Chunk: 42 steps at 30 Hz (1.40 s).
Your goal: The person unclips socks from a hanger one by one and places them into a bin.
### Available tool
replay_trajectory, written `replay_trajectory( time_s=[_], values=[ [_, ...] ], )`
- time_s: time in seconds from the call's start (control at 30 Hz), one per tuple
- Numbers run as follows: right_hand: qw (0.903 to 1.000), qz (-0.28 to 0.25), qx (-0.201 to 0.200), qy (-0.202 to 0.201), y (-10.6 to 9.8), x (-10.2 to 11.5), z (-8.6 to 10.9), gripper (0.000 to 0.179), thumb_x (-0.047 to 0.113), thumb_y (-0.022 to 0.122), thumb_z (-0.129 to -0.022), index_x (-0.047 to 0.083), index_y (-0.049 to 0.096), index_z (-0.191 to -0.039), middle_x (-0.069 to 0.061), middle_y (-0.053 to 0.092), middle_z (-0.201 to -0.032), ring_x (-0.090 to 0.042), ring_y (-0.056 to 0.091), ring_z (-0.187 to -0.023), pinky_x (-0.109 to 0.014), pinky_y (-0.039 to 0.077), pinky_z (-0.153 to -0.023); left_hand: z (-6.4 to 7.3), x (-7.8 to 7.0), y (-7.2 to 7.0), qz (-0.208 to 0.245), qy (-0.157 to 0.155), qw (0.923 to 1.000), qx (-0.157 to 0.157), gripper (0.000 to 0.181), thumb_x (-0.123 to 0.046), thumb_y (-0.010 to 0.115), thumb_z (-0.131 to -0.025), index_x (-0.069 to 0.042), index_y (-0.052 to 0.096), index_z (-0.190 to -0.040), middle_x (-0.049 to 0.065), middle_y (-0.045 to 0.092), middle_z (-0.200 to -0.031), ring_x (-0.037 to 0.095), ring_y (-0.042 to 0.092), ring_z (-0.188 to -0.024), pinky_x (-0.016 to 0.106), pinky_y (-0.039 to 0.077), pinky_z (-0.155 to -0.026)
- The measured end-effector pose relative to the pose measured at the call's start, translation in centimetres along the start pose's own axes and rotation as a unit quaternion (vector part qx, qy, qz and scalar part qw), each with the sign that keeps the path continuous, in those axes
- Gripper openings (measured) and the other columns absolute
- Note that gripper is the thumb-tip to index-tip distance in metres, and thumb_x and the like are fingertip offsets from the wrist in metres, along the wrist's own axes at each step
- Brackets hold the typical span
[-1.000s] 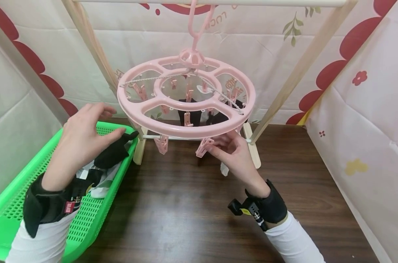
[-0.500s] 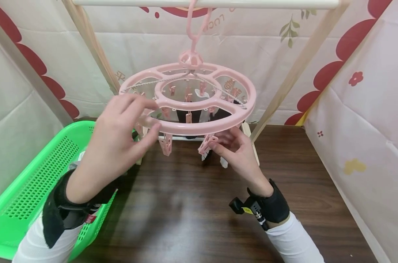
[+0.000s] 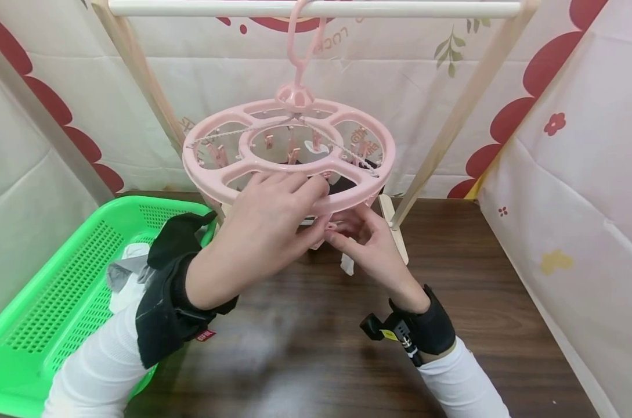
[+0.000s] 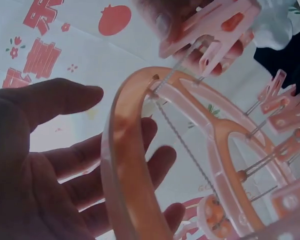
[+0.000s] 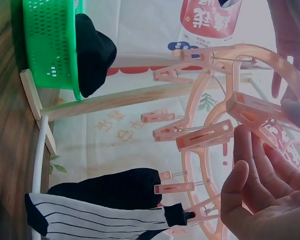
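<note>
1. Both white-sleeved arms reached forward, a black band [image 3: 422, 322] round the right wrist.
2. The left hand [image 3: 266, 223] arched over the front of the ring [image 3: 289, 168], its back upward. The left wrist view showed the thumb clear of the rim and the fingers behind it, so this grip was spread.
3. The right hand [image 3: 370, 244] sat lower, thumb side up, its fingertips at a peg [image 5: 252, 112]. In its own wrist view the thumb stood apart from the forefinger; I could not tell whether this grip pinched the peg.
4. The peg hung just below the front rim, between the hands.
5. Left of them, a green basket [image 3: 62, 284] on the table [image 3: 295, 360] held black cloth [image 3: 177, 235].
6. A striped sock [image 5: 100, 215] hung from the ring, beside a black sock [image 5: 110, 187].
7. A hook [image 3: 297, 67] hung the ring from a white bar [image 3: 399, 9].
</note>
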State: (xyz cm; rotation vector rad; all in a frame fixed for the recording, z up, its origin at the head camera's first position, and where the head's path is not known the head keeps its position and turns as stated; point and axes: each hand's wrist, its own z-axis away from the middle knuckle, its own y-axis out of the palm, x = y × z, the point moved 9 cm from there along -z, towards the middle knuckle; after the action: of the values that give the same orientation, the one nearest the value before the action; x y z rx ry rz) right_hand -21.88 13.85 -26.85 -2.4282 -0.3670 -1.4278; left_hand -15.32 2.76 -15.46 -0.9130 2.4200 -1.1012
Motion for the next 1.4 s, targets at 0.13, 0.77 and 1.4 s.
replay_trajectory(
  time_s=[0.13,0.77,1.4],
  values=[
    [0.9999,0.010,0.003,0.004,-0.1,-0.1,0.2,0.047,0.000,0.068,-0.087,-0.001,0.050,-0.130,-0.012,0.065,-0.110,-0.025,0.062,-0.100,-0.034,0.050,-0.081,0.4,0.1,0.2,0.003,-0.008,0.9999,-0.009,0.008,-0.011,0.066,-0.088,-0.008,0.058,-0.089,0.000,0.054,-0.077,0.021,0.053,-0.075,0.040,0.040,-0.071],
    [0.9971,0.056,0.027,0.045,-2.1,-3.1,3.2,0.033,-0.007,0.066,-0.086,-0.004,0.058,-0.117,-0.016,0.064,-0.110,-0.027,0.065,-0.093,-0.033,0.052,-0.081,2.3,2.5,-0.7,0.078,-0.017,0.9968,-0.012,0.013,-0.005,0.066,-0.082,-0.003,0.065,-0.095,0.006,0.063,-0.089,0.026,0.056,-0.082,0.045,0.041,-0.082],
    [0.9873,0.108,0.025,0.114,-5.4,-6.9,6.3,0.029,-0.002,0.066,-0.089,-0.004,0.058,-0.116,-0.017,0.065,-0.110,-0.024,0.065,-0.094,-0.029,0.052,-0.079,3.1,6.1,-1.3,0.144,0.034,0.9889,-0.007,0.019,0.003,0.062,-0.077,-0.004,0.065,-0.094,0.006,0.062,-0.095,0.022,0.052,-0.091,0.035,0.041,-0.075]
  ],
)
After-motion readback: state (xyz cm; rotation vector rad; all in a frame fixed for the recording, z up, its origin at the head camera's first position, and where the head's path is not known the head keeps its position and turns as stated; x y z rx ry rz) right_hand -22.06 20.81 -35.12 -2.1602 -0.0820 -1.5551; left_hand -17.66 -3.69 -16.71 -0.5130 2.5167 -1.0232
